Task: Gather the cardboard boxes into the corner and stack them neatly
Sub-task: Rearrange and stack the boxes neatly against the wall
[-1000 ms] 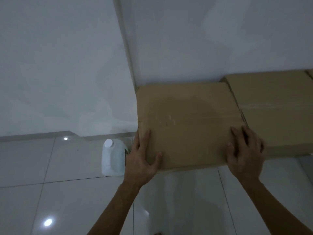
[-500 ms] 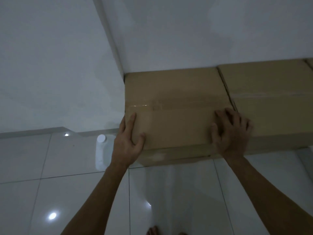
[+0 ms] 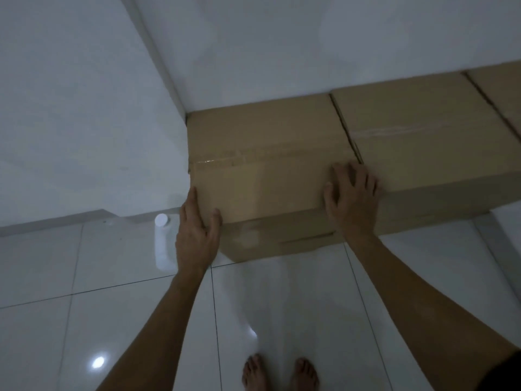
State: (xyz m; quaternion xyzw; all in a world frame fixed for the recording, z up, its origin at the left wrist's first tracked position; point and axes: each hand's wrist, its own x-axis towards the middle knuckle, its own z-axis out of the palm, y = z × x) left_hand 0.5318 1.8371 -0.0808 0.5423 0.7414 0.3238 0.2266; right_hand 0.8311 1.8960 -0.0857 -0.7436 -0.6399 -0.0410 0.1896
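Observation:
A taped brown cardboard box (image 3: 262, 153) sits in the corner where the two white walls meet, its left side against the wall. My left hand (image 3: 197, 235) clasps its near left corner, thumb on top and fingers along the side. My right hand (image 3: 352, 198) lies over its near right corner, fingers spread on the top and palm over the front edge. A second cardboard box (image 3: 423, 131) stands flush against its right side along the back wall. A third box (image 3: 501, 88) shows at the right edge of the view.
A white plastic jug (image 3: 162, 244) with a white cap stands on the glossy tiled floor (image 3: 84, 320), just left of my left hand, near the left wall. My bare feet (image 3: 279, 373) are at the bottom of the view, a step back from the box.
Both hands have kept their hold on the near corners. The narrow gap to the box on the right has closed. My view has tilted down and my feet now show.

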